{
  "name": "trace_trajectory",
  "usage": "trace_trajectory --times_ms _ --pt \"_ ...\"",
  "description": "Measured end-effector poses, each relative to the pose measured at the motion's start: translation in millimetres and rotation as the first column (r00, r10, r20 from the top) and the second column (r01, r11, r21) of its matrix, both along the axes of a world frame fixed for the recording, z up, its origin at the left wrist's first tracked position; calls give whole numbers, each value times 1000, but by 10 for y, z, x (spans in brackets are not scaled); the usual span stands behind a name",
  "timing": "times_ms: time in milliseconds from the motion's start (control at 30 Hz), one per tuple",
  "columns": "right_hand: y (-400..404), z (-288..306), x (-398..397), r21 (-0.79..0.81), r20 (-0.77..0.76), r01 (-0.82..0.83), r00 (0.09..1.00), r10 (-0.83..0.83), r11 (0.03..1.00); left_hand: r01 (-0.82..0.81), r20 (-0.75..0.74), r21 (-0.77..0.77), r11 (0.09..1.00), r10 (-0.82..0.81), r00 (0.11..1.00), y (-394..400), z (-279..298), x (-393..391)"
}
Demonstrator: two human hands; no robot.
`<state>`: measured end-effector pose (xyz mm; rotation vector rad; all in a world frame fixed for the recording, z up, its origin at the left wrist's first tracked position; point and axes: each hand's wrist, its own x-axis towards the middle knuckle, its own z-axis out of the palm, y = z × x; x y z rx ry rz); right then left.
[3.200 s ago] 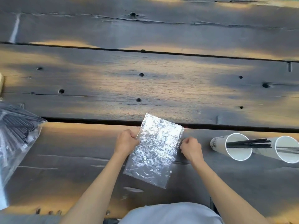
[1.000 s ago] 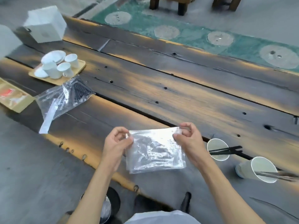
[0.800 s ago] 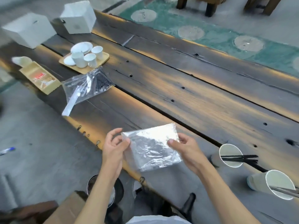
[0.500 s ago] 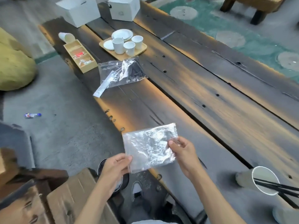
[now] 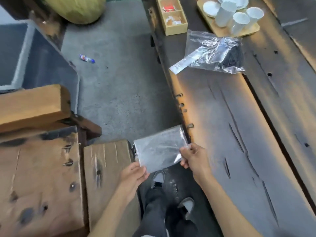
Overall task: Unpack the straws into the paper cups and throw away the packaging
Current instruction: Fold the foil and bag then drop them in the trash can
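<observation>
An empty, folded clear plastic bag (image 5: pixel 159 149) hangs in the air beyond the table's left edge, over the floor and my feet. My left hand (image 5: pixel 135 173) pinches its lower left corner. My right hand (image 5: pixel 193 157) pinches its right edge. A second clear bag (image 5: pixel 213 53) with black straws inside lies on the dark wooden table (image 5: pixel 239 134) further up. The paper cups with straws are out of view.
A wooden tray with white ceramic cups (image 5: pixel 237 16) and a small wooden box (image 5: pixel 172 16) stand at the table's far end. Cardboard boxes (image 5: pixel 42 177) sit on the floor at left. A small wrapper (image 5: pixel 86 58) lies on the grey floor.
My view has swung left, away from the paper cups. Both hands have carried the folded empty bag off the table's edge and over the floor beside the cardboard boxes.
</observation>
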<state>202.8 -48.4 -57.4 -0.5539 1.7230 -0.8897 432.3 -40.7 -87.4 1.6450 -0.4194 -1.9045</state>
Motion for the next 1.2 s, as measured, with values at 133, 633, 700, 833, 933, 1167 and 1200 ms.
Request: trace_trajectory --times_ms 133,633,700,833,933,1167,1200 --pt "-237 -545 239 145 -20 -69 997 73 987 -88 12 207 974 88 996 41 -466 157" --pt "-553 -3302 405 455 22 3 1000 -14 890 -476 210 427 769 428 879 -9 -2932 -37" --pt "-622 -3604 428 466 4 5 1000 -8 885 -512 220 454 729 465 858 3 -3219 -80" --pt "-882 -4098 517 442 -36 -89 992 117 893 -535 237 490 688 486 842 79 -3655 -161" --pt "-1053 -4413 645 436 -60 -233 956 286 869 -548 253 501 670 491 833 162 -3914 -197" --pt "-1199 -4765 840 412 -128 -396 867 482 821 -555 226 543 630 527 819 293 -4215 -196" --pt "-1181 -4749 828 414 -136 -397 863 486 819 -526 212 550 649 500 839 290 -4199 -200"
